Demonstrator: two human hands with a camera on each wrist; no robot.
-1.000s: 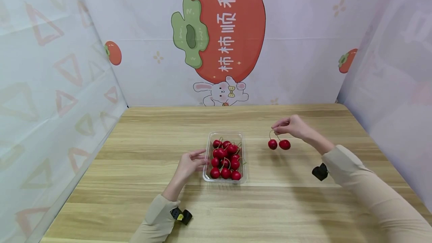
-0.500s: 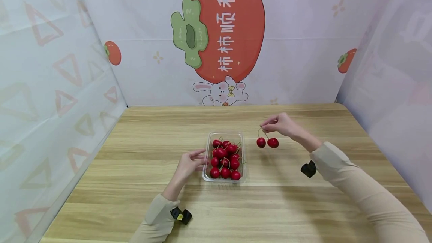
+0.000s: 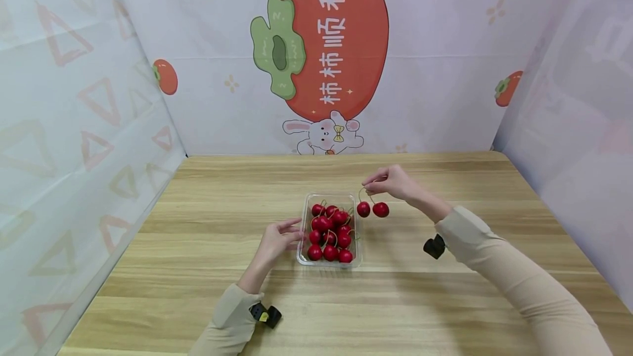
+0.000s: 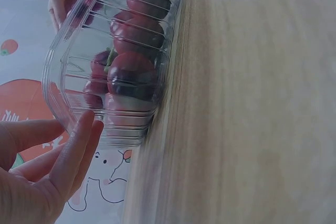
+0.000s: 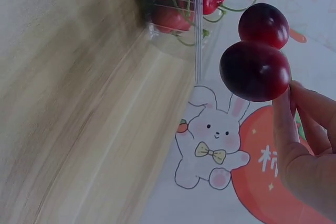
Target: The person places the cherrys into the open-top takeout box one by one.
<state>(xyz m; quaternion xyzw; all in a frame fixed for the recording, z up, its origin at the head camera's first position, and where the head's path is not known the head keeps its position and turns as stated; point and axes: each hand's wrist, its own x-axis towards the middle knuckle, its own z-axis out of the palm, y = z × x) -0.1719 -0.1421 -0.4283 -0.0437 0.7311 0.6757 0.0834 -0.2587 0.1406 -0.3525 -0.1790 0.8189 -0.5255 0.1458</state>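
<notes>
My right hand (image 3: pixel 393 183) pinches the thin stems of two dark red cherries (image 3: pixel 380 209), which hang below the fingertips just right of a clear plastic box (image 3: pixel 359 257). Seen from the right wrist, the two cherries (image 5: pixel 255 71) overlap each other, and thumb and fingertips meet behind them. Several cherries with green stems (image 3: pixel 325 224) fill the box. At its left side, my left hand (image 3: pixel 274 240) has its fingers extended, the tips right at the wall near the rim. The left wrist view shows these fingers (image 4: pixel 79 150) against the clear ribbed side.
The box stands mid-table on a wooden table (image 3: pixel 207 268). Behind it hangs a printed cloth (image 3: pixel 420 70) with a large persimmon and a rabbit. Further cloth walls (image 3: pixel 89 125) close in the left and right sides. Dark cameras (image 3: pixel 434 246) sit at both wrists.
My right hand has moved left with the two hanging cherries, from well right of the box to beside its right rim. The left hand and the box have stayed put.
</notes>
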